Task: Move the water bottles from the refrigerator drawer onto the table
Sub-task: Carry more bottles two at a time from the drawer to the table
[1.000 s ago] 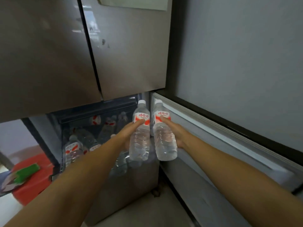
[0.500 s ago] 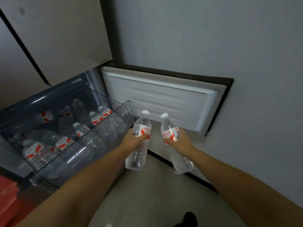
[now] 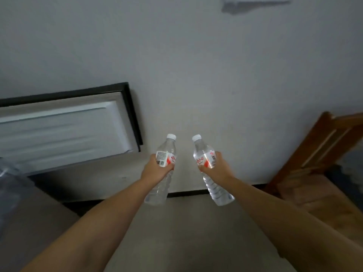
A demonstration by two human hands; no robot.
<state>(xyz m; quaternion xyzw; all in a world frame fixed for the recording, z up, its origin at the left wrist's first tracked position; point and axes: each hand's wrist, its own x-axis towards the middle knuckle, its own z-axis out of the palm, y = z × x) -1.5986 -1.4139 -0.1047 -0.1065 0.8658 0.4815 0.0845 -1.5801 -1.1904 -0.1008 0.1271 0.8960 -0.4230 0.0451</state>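
Bottles in transit: left hand (image 3: 155,169) clasps the left bottle (image 3: 164,169), right hand (image 3: 220,167) the right bottle (image 3: 208,167), caps toward twelve o'clock. Wooden furniture (image 3: 322,169) at three o'clock is possibly the table; carry both upright, gripped at the label.

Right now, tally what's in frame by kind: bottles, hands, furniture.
Water bottles: 2, left bottle and right bottle, one per hand
Hands: 2, left hand, right hand
Wooden furniture: 1
Open fridge door: 1
Total: 6

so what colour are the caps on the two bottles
White, on both clear plastic water bottles: left one's cap, right one's cap. Head view.
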